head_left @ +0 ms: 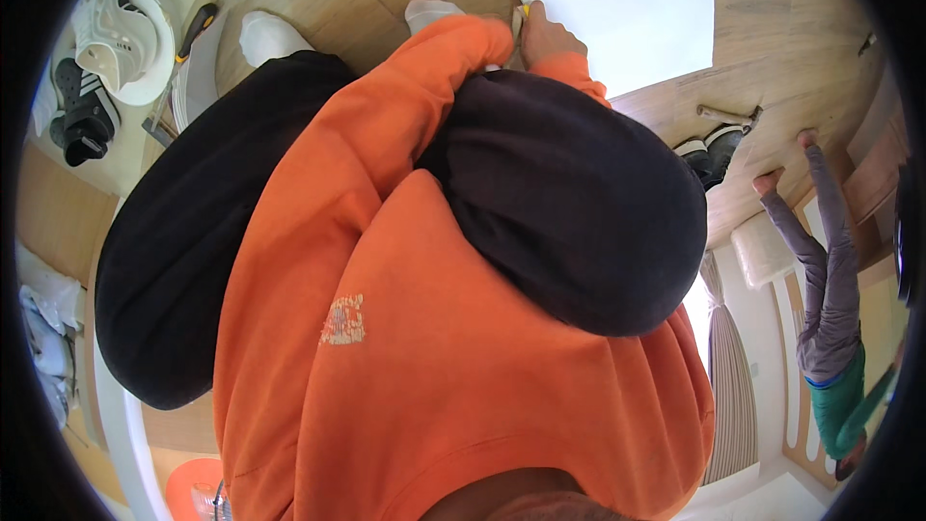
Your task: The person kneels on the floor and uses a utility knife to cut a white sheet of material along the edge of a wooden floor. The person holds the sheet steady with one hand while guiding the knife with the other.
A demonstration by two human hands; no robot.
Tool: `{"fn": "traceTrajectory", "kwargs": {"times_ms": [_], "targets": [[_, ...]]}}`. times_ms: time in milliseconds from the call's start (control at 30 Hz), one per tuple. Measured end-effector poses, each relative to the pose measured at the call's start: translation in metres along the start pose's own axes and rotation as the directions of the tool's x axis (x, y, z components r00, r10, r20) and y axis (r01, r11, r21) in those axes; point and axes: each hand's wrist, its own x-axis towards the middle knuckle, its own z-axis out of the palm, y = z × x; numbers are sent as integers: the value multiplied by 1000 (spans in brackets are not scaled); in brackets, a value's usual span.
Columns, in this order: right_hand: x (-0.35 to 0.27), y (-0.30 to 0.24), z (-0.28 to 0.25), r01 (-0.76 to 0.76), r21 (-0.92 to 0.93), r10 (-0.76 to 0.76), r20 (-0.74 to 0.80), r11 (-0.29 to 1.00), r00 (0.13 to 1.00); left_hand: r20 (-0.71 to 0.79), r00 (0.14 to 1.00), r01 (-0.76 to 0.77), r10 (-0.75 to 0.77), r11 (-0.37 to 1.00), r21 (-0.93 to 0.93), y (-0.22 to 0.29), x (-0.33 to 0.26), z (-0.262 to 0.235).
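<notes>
1. The right hand rests at the lower left edge of a white panel lying on the wooden floor. Its fingers are curled narrow around a small yellowish object, of which only a sliver shows; I cannot tell what it is.
2. The left hand is hidden: the orange sleeve runs up toward the same spot, and its end is covered by the cuff, so the state of those fingers cannot be told.
3. The person's own dark trousered knees and orange sweatshirt fill most of the view and block what lies below the fingers.
4. Two white-socked feet sit just left of the fingers, on the floor.
5. Farther left of the fingers lie a screwdriver with a black and orange handle, a white shoe and a black sandal.
6. Well right of the fingers, a hammer lies by a pair of dark shoes, and another person in grey trousers stands barefoot.
7. No container shows its contents clearly.
</notes>
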Motion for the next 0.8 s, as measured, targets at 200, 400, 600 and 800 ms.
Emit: {"fn": "traceTrajectory", "kwargs": {"times_ms": [200,400,600,800], "targets": [[2,4,-10,54,-13,-54,19,998,998,7,999,40,-40,993,-110,7,-8,4],[-17,24,-10,51,80,-40,-138,995,990,-117,954,199,-275,878,-436,8,-34,4],[-6,19,-13,156,-3,-154,-189,988,970,-580,792,-385,-189,584,-715,-2,11,52],[10,11,-12,172,-88,-183,-134,981,974,-583,807,-471,-95,492,-733,-8,1,41]]}}
